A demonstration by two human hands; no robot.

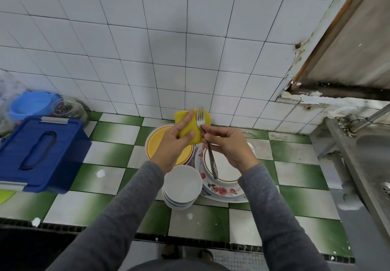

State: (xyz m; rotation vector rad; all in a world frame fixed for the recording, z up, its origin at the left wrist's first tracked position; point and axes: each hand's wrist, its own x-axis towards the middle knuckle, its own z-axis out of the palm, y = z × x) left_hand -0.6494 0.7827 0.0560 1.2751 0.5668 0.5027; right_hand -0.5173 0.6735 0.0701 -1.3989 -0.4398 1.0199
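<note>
My left hand (175, 142) grips a yellow cloth (193, 126) above the counter, near the white tiled wall. A metal fork (205, 135) lies with its tines against that cloth, tines pointing up and away from me. My right hand (226, 144) pinches the fork just below the tines, and the handle slants down over the plates. Both sleeves are grey.
Under my hands on the green-and-white tiled counter (101, 156) stand a yellow plate (160, 144) on a stack, stacked white bowls (182, 183) and floral plates (221, 188). A blue lidded box (40, 152), a blue bowl (29, 104) and a glass jar (67, 108) stand left; a steel sink (371, 165) is right.
</note>
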